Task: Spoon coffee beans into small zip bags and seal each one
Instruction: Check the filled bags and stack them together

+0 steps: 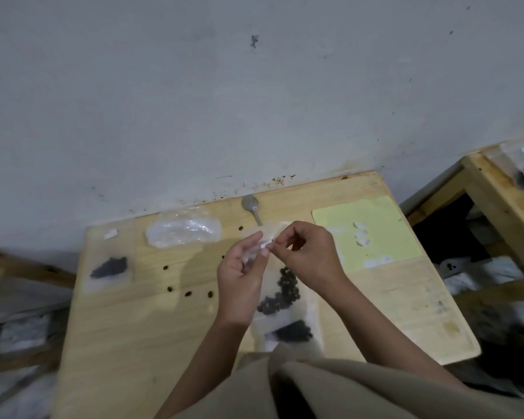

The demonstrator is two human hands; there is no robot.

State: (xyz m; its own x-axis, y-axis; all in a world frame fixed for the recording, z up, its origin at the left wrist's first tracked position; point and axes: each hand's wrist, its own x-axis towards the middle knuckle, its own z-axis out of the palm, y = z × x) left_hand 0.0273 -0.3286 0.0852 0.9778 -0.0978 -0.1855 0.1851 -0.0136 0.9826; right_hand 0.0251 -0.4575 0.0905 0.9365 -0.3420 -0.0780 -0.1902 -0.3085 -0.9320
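Both hands meet above the middle of the wooden table (127, 328). My left hand (242, 279) grips a small clear zip bag (253, 252) by its upper part. My right hand (306, 255) pinches the bag's top edge from the right. Under the hands lies a clear bag with dark coffee beans (280, 294), and nearer to me another bag of beans (294, 331). A metal spoon (251, 207) lies at the table's far edge, bowl toward the wall. A filled bag (109, 267) lies at the left.
A pile of empty clear bags (182, 229) sits at the back left. A yellow sheet (366, 231) with white scraps lies at the right. Several loose beans (188, 294) dot the table. A second wooden table (496, 189) with bags stands at the right.
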